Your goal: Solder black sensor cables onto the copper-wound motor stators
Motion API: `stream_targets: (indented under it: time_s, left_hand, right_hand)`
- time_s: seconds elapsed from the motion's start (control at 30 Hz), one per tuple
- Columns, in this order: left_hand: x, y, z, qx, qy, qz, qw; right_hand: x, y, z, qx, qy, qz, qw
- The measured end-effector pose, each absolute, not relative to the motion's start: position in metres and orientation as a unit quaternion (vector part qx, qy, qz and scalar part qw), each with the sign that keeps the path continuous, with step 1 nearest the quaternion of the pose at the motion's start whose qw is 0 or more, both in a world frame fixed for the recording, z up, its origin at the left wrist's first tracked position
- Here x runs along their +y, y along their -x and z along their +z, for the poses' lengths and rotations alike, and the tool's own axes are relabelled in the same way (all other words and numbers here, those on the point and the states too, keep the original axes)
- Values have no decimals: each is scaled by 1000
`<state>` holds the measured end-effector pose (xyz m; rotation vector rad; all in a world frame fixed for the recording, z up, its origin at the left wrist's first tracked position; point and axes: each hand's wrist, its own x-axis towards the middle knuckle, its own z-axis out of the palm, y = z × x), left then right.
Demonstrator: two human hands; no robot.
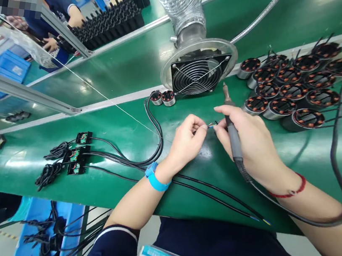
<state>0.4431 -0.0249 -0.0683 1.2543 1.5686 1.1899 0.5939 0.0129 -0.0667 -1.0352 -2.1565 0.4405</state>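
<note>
My left hand (188, 140) is closed in a pinch on thin wires (212, 125), above the middle of the green bench. In my right hand (256, 144) lies a soldering iron (233, 140) with a grey handle, its tip pointing up and away toward the fan. The thumb and fingertips of that hand also come close to the wire ends; whether they grip them I cannot tell. Two small motor stators (168, 98) with black cables stand beyond my left hand. More black cables (216, 188) with bared coloured ends run under my left wrist.
A round fume extractor fan (197, 74) hangs ahead on a foil duct. Several stators (283, 108) crowd the right rear. Black housings with green boards (76, 168) lie left. The iron's cord (336, 138) loops at right. A blue bin (31, 227) holds cables; co-workers' arms show at left.
</note>
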Motion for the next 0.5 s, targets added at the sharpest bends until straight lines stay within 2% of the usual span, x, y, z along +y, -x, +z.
stream_targets:
  time_s: [0.1,0.17,0.5]
  left_hand:
    - [-26,-443,-70,622,-503,465,380]
    - [-27,-443,-71,622,-498,466,385]
    - [-23,-443,-65,606,-414,474,487]
  right_hand:
    - [5,-591,-69,-847,383,87,357]
    - [3,-592,-69,-859,353,77,363]
    - [24,-604,-82,-794,369,246,416]
